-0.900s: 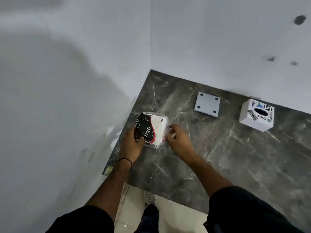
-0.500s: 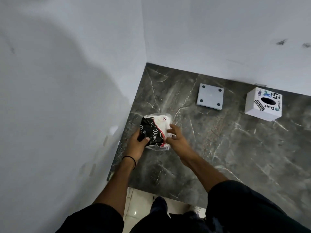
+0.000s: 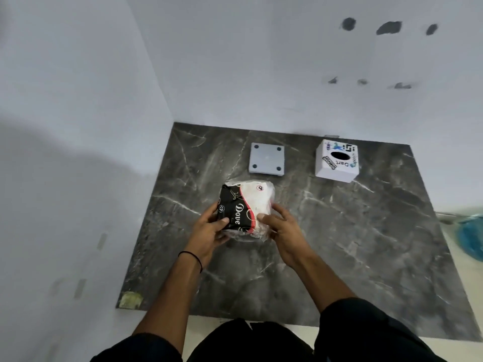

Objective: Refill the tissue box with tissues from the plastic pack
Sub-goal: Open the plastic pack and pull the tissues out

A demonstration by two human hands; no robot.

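a person is holding a plastic pack of tissues (image 3: pixel 245 209) between both hands over a dark marble slab (image 3: pixel 352 244), about midway between its left and right edges and nearer its far edge than its near one. the left hand (image 3: pixel 209 231) is gripping the pack's black printed side, thumb lying across the top near the white lettering and fingers curling against the pack's left face. the right hand (image 3: pixel 283 229) is grasping the white side, thumb pressing on the top and fingers wrapping around the pack's right face. whether the pack is touching the slab or being held just above it cannot be told. the clear wrapping is bulging out at the pack's near end between the two hands. a thin black band (image 3: pixel 192 258) is circling the left wrist, and dark sleeves are showing at the bottom of the view.

a white tissue box (image 3: pixel 337 162) with a dark oval opening in its top is sitting upright near the slab's far right corner, close to the back wall and well apart from the pack. a flat grey square plate (image 3: pixel 266 159) with a dark dot at each corner is lying near the far edge, between the pack and the box and just beyond the pack. white walls are meeting at the slab's far left corner. something blue (image 3: pixel 470 237), blurred, is showing past the slab's right edge.
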